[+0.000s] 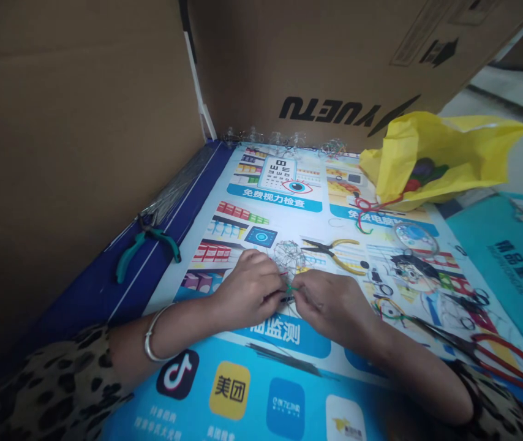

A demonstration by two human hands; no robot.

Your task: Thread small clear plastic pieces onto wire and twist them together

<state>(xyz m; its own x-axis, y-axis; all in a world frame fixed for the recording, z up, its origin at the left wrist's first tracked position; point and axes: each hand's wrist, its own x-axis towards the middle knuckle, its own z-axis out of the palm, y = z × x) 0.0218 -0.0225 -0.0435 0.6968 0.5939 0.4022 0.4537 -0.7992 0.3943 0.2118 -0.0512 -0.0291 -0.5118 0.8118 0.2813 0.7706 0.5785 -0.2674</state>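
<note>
Cardboard panels (82, 122) are stood upright along the left and far sides, seemingly to screen the work surface, which is covered by a printed poster (174, 300). Near its middle, between and just beyond the hands, a wire piece (289, 254) is laid. Its near edge is held by the left hand (255, 285), fingers curled in narrow, perhaps for steadiness, while a green strand (291, 288) is pinched between the right hand's (335, 300) thumb and finger. Yellow-handled pliers (330, 248) are left just beyond the right hand, probably for easy reach; teal-handled pliers (150, 231) are set farther off, on the left. Red-handled scissors (470, 349) are placed beside the right forearm. Small wire pieces (296, 142) are lined up against the far panel, likely out of the way.
</note>
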